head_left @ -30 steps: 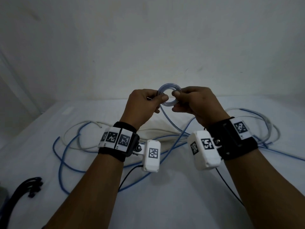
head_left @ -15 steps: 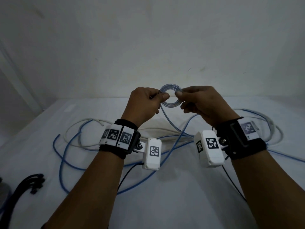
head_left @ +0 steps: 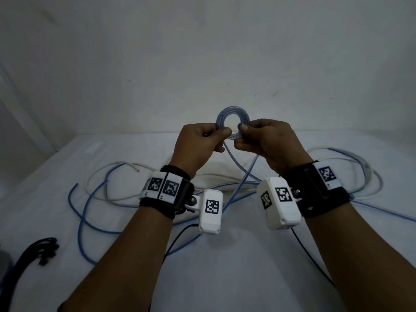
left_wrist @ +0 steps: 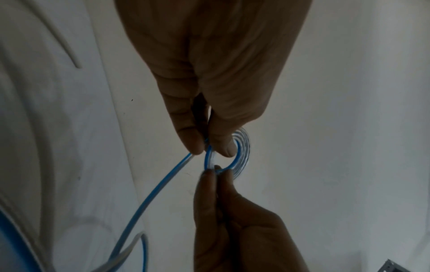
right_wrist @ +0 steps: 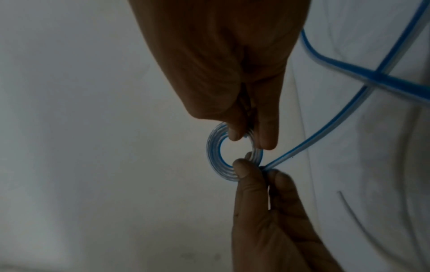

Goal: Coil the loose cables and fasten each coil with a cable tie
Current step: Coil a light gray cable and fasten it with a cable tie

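Since a second ago both hands have lifted slightly and the coil [head_left: 233, 122] now stands a little higher against the wall, its ring looking a touch fuller, which suggests another turn has gone on. Left hand [head_left: 198, 143] pinches the ring's left side between thumb and forefinger; right hand [head_left: 267, 143] pinches the opposite side the same way, so the fingers [right_wrist: 267, 134] of both are clamped on the tubing. The coil is held in the air above the desk [head_left: 247, 278], and the free run of blue cable [head_left: 242, 183] drops from under the left thumb to the loose tangle below. Judging by how much blue cable and white cable [head_left: 112, 170] lies spread out, the winding is at an early stage and no tie is on yet. Black cable ties [head_left: 46, 248] lie near the desk's front left edge, well apart from the hands. Room above the desk is open on all sides; the loose loops reach toward the right edge and could snag as slack is drawn in.
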